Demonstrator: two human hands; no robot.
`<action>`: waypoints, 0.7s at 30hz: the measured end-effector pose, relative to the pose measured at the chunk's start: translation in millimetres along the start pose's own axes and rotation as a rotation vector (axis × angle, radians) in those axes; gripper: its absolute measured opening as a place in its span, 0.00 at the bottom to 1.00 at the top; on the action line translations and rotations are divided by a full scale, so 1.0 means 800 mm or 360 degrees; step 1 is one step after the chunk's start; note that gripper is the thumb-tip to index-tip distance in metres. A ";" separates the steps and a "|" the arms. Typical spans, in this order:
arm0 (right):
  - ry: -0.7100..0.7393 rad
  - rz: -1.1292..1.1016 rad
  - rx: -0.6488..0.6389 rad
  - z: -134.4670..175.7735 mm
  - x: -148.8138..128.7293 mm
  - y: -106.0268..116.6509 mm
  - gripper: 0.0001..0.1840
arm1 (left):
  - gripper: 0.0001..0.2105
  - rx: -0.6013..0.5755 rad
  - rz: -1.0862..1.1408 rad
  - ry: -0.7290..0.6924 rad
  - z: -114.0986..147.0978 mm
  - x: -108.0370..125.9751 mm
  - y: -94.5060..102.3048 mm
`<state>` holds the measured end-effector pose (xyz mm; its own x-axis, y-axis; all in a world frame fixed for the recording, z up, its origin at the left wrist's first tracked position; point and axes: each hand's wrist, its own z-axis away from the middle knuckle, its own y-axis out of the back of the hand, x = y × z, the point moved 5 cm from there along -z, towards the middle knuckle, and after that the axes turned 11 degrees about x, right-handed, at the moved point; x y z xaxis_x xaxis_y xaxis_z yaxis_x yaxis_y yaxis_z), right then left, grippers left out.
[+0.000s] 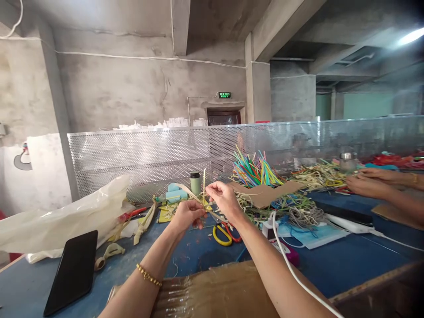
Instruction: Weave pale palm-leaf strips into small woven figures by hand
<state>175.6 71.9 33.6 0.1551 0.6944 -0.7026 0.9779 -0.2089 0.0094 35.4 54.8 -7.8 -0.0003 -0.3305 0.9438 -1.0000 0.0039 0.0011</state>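
Pale flat strips (189,191) cross each other in front of me, above the blue table; one end (204,179) stands upright. My left hand (188,215) is closed, pinching these strips where they cross. Just right of it, my right hand (224,199) has its thumb and fingertips pressed together on a thin pale strip (250,193), whose tail shows beyond the hand. What lies between those fingertips is too small to see clearly. Below the hands lie scissors with yellow and red handles (222,237).
A black phone (71,271) and plastic sheeting (66,216) are at left. Bundled coloured strips (253,168), a green bottle (195,182) and cardboard (265,194) stand behind. A white cable (285,256) crosses my right forearm. Another person's hands (371,183) work at far right.
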 end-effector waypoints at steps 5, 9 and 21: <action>-0.0014 0.0062 -0.0070 0.003 0.003 -0.007 0.09 | 0.06 0.0045 -0.0129 -0.0019 0.001 -0.001 0.000; -0.0100 0.0051 -0.0224 0.009 0.001 -0.013 0.10 | 0.05 0.0079 -0.0214 -0.0088 0.001 0.004 0.003; -0.0024 0.0149 -0.0295 0.011 -0.010 -0.009 0.06 | 0.11 0.0021 0.0117 0.0010 0.002 0.007 0.007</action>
<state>165.7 61.7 32.7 0.2456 0.6671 -0.7033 0.9686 -0.1404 0.2050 29.7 51.1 -3.0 -0.0737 -0.3240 0.9432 -0.9972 0.0153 -0.0727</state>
